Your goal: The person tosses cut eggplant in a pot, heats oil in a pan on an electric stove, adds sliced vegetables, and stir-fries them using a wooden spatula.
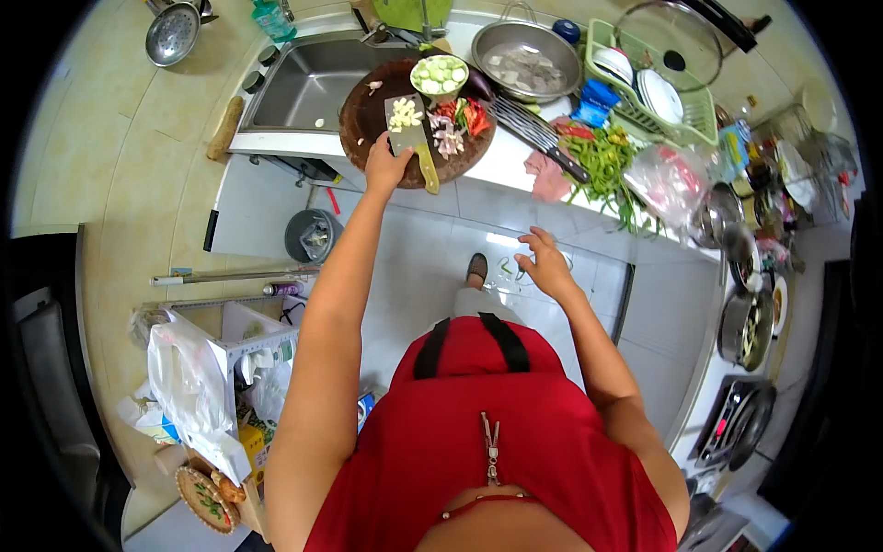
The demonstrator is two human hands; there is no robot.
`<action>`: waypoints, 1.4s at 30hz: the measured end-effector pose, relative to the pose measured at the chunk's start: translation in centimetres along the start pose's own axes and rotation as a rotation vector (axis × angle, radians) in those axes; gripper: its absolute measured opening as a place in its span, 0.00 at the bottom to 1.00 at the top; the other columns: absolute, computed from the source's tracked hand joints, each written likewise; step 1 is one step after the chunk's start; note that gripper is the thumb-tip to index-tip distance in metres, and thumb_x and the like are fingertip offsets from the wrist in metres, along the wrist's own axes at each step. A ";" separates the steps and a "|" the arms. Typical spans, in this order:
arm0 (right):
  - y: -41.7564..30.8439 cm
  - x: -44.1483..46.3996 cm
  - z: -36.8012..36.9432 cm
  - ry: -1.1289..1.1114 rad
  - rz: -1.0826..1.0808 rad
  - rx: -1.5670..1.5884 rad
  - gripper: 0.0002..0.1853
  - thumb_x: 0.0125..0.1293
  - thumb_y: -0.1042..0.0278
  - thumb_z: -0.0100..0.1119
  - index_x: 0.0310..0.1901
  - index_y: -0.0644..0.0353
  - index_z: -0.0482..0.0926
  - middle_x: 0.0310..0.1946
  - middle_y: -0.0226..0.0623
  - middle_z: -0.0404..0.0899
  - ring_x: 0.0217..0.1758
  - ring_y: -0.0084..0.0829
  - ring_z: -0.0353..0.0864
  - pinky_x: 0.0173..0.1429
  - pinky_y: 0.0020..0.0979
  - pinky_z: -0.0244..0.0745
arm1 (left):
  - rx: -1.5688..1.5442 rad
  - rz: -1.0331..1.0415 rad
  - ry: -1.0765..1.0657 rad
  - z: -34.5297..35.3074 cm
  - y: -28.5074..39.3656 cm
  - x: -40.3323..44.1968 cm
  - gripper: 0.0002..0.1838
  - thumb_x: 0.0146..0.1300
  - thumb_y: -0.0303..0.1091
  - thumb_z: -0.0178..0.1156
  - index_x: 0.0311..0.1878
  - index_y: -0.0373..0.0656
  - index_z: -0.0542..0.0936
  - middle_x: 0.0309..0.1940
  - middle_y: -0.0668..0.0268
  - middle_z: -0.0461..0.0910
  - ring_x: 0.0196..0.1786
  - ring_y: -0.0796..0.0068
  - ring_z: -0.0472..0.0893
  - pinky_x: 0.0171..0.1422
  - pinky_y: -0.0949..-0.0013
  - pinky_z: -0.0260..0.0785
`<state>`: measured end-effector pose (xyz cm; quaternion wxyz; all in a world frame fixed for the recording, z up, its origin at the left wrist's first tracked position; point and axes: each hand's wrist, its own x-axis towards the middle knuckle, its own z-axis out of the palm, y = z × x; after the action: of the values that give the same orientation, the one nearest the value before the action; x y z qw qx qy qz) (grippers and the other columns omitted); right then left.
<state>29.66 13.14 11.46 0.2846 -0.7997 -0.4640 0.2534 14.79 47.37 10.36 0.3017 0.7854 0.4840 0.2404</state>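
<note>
My left hand (386, 165) is at the front of a round wooden chopping board (357, 124), fingers apart, beside a cleaver (401, 141) lying flat. Its fingertips are at the blade's near edge, by the yellow handle; whether they touch it I cannot tell. Pale chopped pieces, like garlic, (405, 114) rest on the blade. Cut red peppers (474, 117) and pinkish pieces (448, 142) lie to the right, below a bowl of pale green slices (440, 75). Over the floor, my right hand (546, 264) hangs in the air with bent, spread fingers, holding nothing.
Left of the board is a steel sink (313, 87). Behind and right stand a metal pan (524, 60) and a green dish rack (699, 115). A black-handled knife (561, 156) lies by green vegetables (607, 156). A bin (313, 235) stands below; scraps (508, 267) litter the floor.
</note>
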 end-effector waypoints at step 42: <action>-10.2 23.7 7.3 -0.323 0.215 0.963 0.15 0.67 0.58 0.53 0.46 0.60 0.77 0.40 0.37 0.79 0.42 0.32 0.79 0.44 0.31 0.73 | -0.344 -0.172 -0.233 1.8 -4.9 11.6 0.09 0.44 0.26 0.60 0.31 0.40 0.73 0.27 0.55 0.76 0.34 0.56 0.77 0.40 0.62 0.69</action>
<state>29.14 39.95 9.93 0.5176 -0.5720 -0.2481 0.5860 17.81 59.18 6.62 0.5046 0.7007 0.4629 0.2003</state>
